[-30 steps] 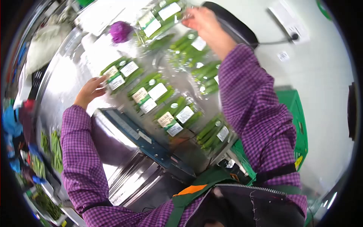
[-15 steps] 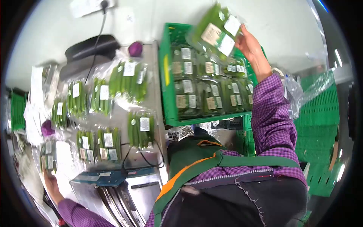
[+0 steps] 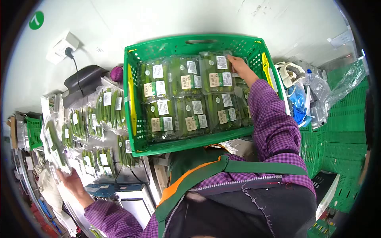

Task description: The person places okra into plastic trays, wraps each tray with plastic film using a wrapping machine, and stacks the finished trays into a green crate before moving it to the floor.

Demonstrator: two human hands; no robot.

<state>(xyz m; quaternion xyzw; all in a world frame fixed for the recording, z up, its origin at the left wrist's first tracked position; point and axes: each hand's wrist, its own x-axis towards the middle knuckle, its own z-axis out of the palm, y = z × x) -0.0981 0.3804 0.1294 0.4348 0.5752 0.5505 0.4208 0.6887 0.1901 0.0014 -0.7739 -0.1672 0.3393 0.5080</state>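
My right hand (image 3: 241,68) grips the right edge of a clear pack of long green vegetables (image 3: 216,65), set among similar packs in the upper row of a green crate (image 3: 194,147). Its labels face up. My left hand (image 3: 73,183) is at the far left, its fingers around the lower end of another vegetable pack (image 3: 52,144), which is tilted and raised above the bench. Several packs of the same kind, such as one pack (image 3: 196,119) in the lower row, lie side by side in the crate.
More bagged green vegetables (image 3: 109,107) lie on the bench left of the crate, near a purple round vegetable (image 3: 116,73) and a black cable (image 3: 78,77). Stacked green crates (image 3: 341,148) and clear plastic bags (image 3: 317,93) are at the right.
My right hand has lowered its pack from above the crate's far edge into the upper row. My left hand has lifted its pack, now tilted. The view has shifted, bringing the crate nearer the centre.
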